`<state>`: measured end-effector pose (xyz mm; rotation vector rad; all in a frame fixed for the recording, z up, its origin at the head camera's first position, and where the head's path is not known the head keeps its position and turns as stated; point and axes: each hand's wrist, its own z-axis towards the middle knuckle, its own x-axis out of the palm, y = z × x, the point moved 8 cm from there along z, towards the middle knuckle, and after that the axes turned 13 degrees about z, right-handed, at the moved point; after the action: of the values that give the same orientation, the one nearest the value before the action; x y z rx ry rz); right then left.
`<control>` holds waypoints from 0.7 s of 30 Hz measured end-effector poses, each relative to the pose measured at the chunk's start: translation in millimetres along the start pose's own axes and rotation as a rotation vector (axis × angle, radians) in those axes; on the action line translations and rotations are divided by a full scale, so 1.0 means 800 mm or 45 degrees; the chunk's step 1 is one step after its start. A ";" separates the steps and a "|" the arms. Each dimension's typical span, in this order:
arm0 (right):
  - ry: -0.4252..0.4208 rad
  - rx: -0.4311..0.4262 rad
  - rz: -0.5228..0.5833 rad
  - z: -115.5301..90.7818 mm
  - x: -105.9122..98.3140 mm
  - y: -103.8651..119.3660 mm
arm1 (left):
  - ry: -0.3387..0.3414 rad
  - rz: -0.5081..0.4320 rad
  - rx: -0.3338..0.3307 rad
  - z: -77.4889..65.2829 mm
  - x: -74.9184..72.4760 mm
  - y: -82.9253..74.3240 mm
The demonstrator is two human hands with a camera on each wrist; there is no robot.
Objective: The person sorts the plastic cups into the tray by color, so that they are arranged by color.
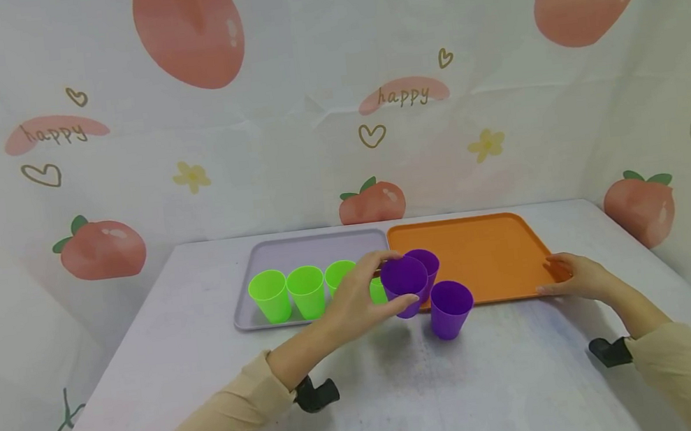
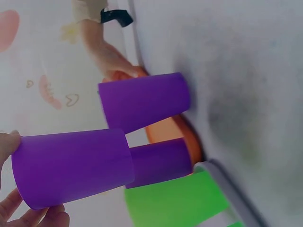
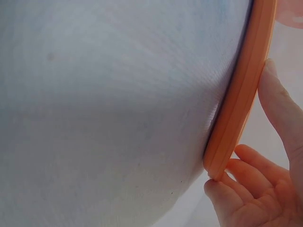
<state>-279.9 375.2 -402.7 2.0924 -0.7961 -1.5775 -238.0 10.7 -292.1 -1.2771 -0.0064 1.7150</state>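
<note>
My left hand (image 1: 357,298) grips a purple cup (image 1: 406,297) near its rim, thumb on the near side and fingers on the far side. The cup is upright, in front of where the two trays meet. Just behind it, a second purple cup (image 1: 431,262) stands at the left end of the orange tray (image 1: 483,257). A third purple cup (image 1: 451,313) stands on the table before the tray's front edge. At that tray's front right corner, my right hand (image 1: 582,278) holds the rim, its thumb (image 3: 274,90) along the edge and fingers around the corner.
A grey tray (image 1: 317,245) lies left of the orange one, their sides meeting. Several green cups (image 1: 270,297) stand in a row along its front; my left hand partly hides those at the right. Behind the white table (image 1: 213,398) hangs a printed cloth (image 1: 287,144).
</note>
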 end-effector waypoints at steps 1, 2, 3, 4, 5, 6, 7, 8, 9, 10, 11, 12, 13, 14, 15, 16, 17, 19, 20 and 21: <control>-0.001 0.001 0.001 0.000 0.000 0.000 | -0.007 -0.003 0.005 0.002 -0.002 -0.001; -0.002 0.001 0.001 0.000 0.000 0.000 | -0.011 -0.005 0.006 0.004 -0.004 -0.003; -0.003 -0.001 -0.001 0.000 0.000 0.000 | -0.014 -0.007 0.007 0.005 -0.006 -0.004; -0.004 -0.005 -0.003 0.000 0.000 0.000 | -0.017 -0.008 0.006 0.007 -0.007 -0.005; -0.005 -0.008 -0.005 0.000 0.000 0.000 | -0.024 -0.004 0.010 0.008 -0.009 -0.005; -0.005 -0.012 -0.008 0.000 0.000 0.000 | -0.034 0.000 0.015 0.010 -0.011 -0.007; -0.006 -0.016 -0.011 0.001 -0.001 0.000 | -0.041 0.003 0.019 0.011 -0.012 -0.007; -0.006 -0.018 -0.012 0.001 -0.001 0.000 | -0.051 0.006 0.026 0.013 -0.013 -0.009; -0.007 -0.019 -0.013 0.001 -0.001 0.000 | -0.060 0.007 0.031 0.014 -0.014 -0.010; -0.007 -0.019 -0.012 0.001 -0.001 0.000 | -0.067 0.010 0.036 0.016 -0.016 -0.011; -0.006 -0.016 -0.011 0.001 -0.001 -0.001 | -0.073 0.012 0.041 0.017 -0.017 -0.012; -0.007 -0.015 -0.010 0.002 -0.001 -0.001 | -0.075 0.010 0.042 0.019 -0.017 -0.013; -0.007 -0.013 -0.009 0.002 -0.001 -0.001 | -0.076 0.009 0.044 0.021 -0.018 -0.014; -0.007 -0.010 -0.008 0.002 -0.001 -0.002 | -0.079 0.010 0.047 0.022 -0.018 -0.015; -0.008 -0.009 -0.009 0.002 -0.001 -0.002 | -0.077 0.010 0.046 0.024 -0.019 -0.016; -0.008 -0.007 -0.009 0.002 -0.001 -0.002 | -0.078 0.013 0.047 0.026 -0.019 -0.017; -0.008 -0.005 -0.008 0.002 -0.001 -0.003 | -0.080 0.016 0.050 0.028 -0.019 -0.018; -0.010 -0.004 -0.008 0.003 -0.001 -0.003 | -0.082 0.018 0.061 0.033 -0.020 -0.021; -0.011 -0.003 -0.007 0.003 -0.001 -0.004 | -0.084 0.019 0.065 0.035 -0.020 -0.022; -0.011 0.000 -0.006 0.003 -0.001 -0.005 | -0.087 0.019 0.067 0.038 -0.020 -0.024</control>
<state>-281.9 378.7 -405.3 2.0899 -0.7946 -1.5902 -248.0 25.2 -257.0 -1.1824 0.0086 1.7593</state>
